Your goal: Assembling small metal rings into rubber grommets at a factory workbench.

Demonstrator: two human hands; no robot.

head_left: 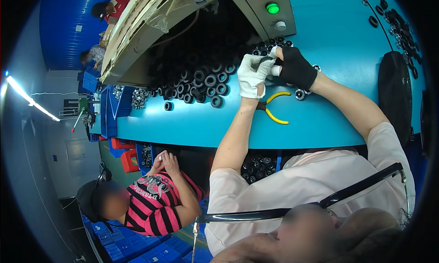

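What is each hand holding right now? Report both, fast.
Left hand, white glove: closed on a small dark part.
Right hand, black glove: closed, pinching the same part.

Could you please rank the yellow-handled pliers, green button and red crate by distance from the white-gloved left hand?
From the left hand, pinching a small dark part with the right hand:
1. Yellow-handled pliers, on the table beside its wrist.
2. Green button, on the panel beyond.
3. Red crate, under the table's left end.
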